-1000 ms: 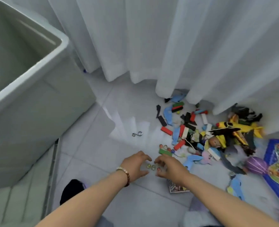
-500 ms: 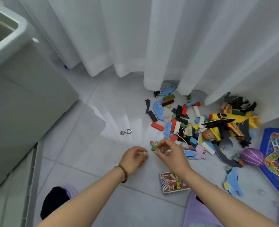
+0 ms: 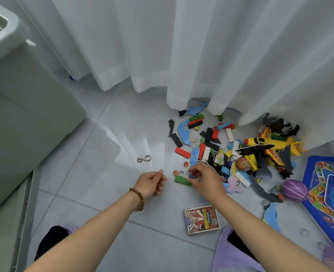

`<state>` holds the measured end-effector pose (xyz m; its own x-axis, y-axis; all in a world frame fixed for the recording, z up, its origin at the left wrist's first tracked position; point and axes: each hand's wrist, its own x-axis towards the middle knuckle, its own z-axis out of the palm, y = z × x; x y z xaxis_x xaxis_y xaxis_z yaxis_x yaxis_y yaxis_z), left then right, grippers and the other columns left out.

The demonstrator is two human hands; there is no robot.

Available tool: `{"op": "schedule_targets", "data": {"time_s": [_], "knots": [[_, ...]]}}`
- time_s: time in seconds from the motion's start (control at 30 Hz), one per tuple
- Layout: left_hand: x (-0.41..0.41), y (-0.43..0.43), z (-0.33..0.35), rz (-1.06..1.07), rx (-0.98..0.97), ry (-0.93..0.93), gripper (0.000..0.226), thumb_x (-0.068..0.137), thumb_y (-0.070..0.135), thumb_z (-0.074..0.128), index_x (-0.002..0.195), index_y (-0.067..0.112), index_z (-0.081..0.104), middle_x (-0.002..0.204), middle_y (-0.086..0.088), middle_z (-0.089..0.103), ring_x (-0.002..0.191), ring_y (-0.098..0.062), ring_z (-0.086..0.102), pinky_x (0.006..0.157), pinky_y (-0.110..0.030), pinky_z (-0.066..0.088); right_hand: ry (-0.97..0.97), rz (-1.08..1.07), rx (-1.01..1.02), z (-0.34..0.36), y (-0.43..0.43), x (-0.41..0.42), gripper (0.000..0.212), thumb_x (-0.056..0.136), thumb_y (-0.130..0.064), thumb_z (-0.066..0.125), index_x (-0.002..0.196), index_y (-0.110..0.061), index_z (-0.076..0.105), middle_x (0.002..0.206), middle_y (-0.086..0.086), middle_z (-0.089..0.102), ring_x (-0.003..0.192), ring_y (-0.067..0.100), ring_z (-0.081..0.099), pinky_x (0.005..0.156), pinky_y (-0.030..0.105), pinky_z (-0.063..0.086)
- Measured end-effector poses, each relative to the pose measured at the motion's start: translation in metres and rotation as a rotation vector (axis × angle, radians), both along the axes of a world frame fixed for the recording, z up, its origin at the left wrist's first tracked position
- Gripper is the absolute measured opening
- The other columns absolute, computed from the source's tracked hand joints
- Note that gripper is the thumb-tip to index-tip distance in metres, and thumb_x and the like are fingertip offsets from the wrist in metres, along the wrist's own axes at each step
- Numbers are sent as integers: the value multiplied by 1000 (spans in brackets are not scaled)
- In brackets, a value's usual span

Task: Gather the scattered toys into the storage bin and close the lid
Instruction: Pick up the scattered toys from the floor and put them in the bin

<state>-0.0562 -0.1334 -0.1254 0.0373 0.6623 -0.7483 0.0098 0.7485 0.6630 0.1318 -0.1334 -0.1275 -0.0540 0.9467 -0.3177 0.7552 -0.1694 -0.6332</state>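
The big pale storage bin (image 3: 24, 118) stands at the left, its lid off and only a corner of its rim (image 3: 11, 30) in view. Toys lie heaped on the tiled floor at the right: colored blocks, foam shapes, a yellow plane (image 3: 268, 142), a doll head (image 3: 242, 163). My left hand (image 3: 151, 184) hovers just left of two loose marbles (image 3: 178, 173), its fingers curled over marbles it has gathered, mostly hidden. My right hand (image 3: 203, 179) pinches a small blue marble (image 3: 191, 176) beside a green block (image 3: 182, 181).
A white curtain (image 3: 201, 55) hangs behind the toy pile. A metal hook puzzle (image 3: 144, 159) lies alone on the tiles. A card box (image 3: 201, 219), a purple ball (image 3: 294, 190) and a blue game board (image 3: 329, 193) sit at the right. A ribbed grey panel (image 3: 7, 222) lies lower left.
Both hands have crept toward the pile. The left hand closed after scooping marbles; the right hand moved from the marbles to beside the green block. The view shifted right, away from the bin.
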Motion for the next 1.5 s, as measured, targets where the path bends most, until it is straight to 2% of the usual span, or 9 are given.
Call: {"op": "schedule_targets", "data": {"time_s": [0.17, 0.3, 0.4, 0.5, 0.67, 0.8, 0.97, 1.3, 1.5], "knots": [[7, 2, 5, 148, -187, -169, 36, 101, 25, 37, 81, 4, 60, 76, -8, 57, 61, -15, 56, 50, -21, 55, -134, 48, 53, -4, 0, -3, 16, 83, -13, 66, 98, -16, 67, 98, 0, 67, 87, 15, 59, 74, 26, 46], [8, 4, 7, 182, -229, -215, 37, 101, 25, 36, 85, 3, 61, 81, -9, 59, 68, -18, 57, 54, -23, 57, -179, 53, 64, 1, 1, -4, 15, 85, -15, 64, 99, -16, 62, 96, -1, 66, 81, 14, 58, 69, 24, 43], [10, 4, 11, 193, -256, -297, 38, 101, 29, 36, 88, 3, 61, 81, -9, 59, 69, -17, 58, 58, -25, 57, 124, 3, 41, 12, -2, -20, 20, 80, -17, 71, 95, -21, 59, 88, -8, 64, 72, 7, 55, 66, 21, 46], [12, 5, 15, 220, -288, -399, 40, 101, 34, 34, 93, 5, 61, 76, -7, 63, 57, -12, 59, 54, -22, 55, 306, 71, 3, 22, -4, -36, 25, 78, -26, 74, 97, -28, 58, 95, -14, 62, 85, 2, 56, 71, 16, 45], [3, 8, 12, 224, -209, -210, 39, 98, 36, 41, 69, 11, 44, 60, -1, 36, 32, -4, 30, 30, -12, 24, 124, 52, 63, 8, 19, -26, 36, 81, -27, 71, 115, -21, 61, 122, -5, 48, 112, 11, 46, 99, 22, 38], [-8, 8, 6, 118, -102, 2, 43, 97, 39, 41, 63, 13, 41, 58, -1, 38, 34, -7, 28, 34, -13, 24, -35, 231, 33, -4, 24, -28, 34, 87, -23, 64, 120, -19, 60, 126, -1, 46, 120, 13, 39, 91, 13, 27], [-19, 8, 3, 88, 16, 127, 44, 97, 38, 42, 63, 10, 46, 57, -2, 41, 42, -11, 32, 36, -14, 27, -62, 226, 93, -9, 19, -27, 24, 89, -18, 61, 112, -13, 66, 112, 4, 53, 108, 18, 47, 85, 18, 36], [-21, 6, -1, 130, -5, 67, 41, 98, 34, 43, 66, 8, 50, 61, -4, 42, 39, -10, 36, 36, -15, 34, -32, 164, 67, -11, 21, -28, 22, 89, -16, 60, 109, -8, 67, 109, 8, 58, 101, 21, 55, 87, 31, 47], [-13, 8, 4, 225, -167, -142, 40, 99, 33, 39, 80, 5, 59, 75, -8, 55, 63, -17, 55, 51, -23, 55, -105, 215, 49, -9, 29, -31, 19, 90, -19, 59, 106, -10, 62, 106, 8, 57, 94, 22, 56, 79, 33, 46]]}}
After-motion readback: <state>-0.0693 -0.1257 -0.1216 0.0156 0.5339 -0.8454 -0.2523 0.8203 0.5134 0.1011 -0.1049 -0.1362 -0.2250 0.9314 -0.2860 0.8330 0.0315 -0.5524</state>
